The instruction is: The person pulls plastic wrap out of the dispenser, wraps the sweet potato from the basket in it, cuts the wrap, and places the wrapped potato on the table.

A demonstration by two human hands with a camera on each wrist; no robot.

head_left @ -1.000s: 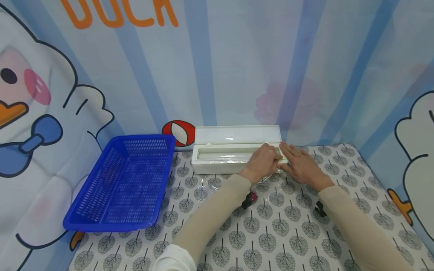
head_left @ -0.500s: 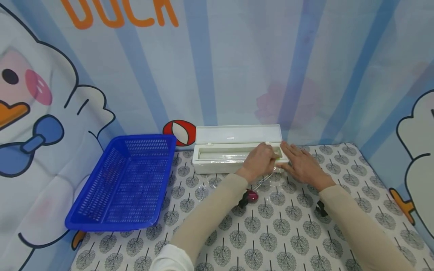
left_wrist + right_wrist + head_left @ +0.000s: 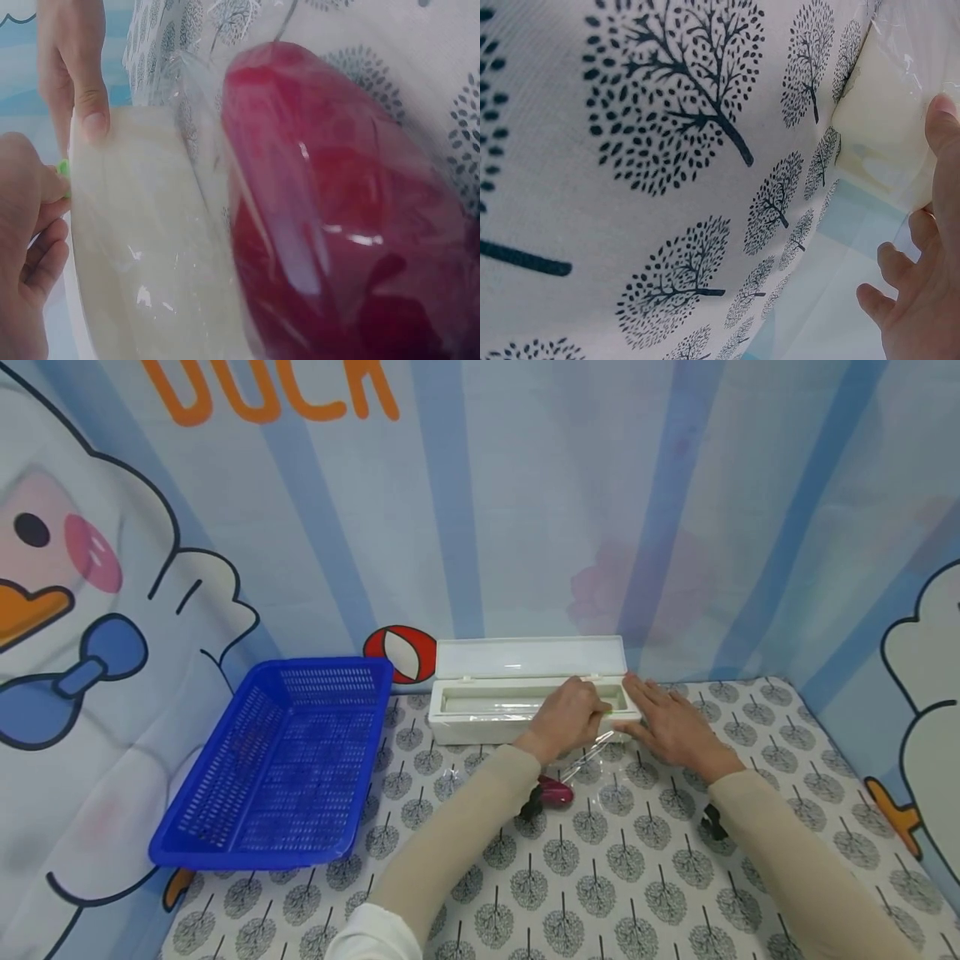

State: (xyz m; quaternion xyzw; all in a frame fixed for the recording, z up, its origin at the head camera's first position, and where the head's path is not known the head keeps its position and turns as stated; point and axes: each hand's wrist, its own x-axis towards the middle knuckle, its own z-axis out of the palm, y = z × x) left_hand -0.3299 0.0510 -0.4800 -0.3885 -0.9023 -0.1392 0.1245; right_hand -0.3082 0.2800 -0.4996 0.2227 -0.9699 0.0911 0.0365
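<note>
A long white cling film dispenser (image 3: 487, 728) stands at the back of the table, its lid (image 3: 530, 657) raised. Clear film hangs over its front and spreads across the cloth. My left hand (image 3: 564, 718) pinches a small green slide cutter (image 3: 64, 177) at the dispenser's edge, near the right end. Against that end lies my right hand (image 3: 675, 727), fingers straight, thumb (image 3: 93, 120) pressed on the front face. Below the left wrist, a shiny magenta rounded item (image 3: 322, 202) lies under the film; its kind is unclear. My left forearm partly hides it in the head view.
A blue perforated plastic basket (image 3: 281, 777) stands to the left of the dispenser. A tree-patterned cloth (image 3: 622, 877) covers the table. Behind it hangs a curtain (image 3: 517, 510) printed with ducks and blue stripes.
My left hand has slid a little to the left along the dispenser, away from the right hand. More of the magenta item shows beside the left wrist. The right hand stays at the dispenser's end.
</note>
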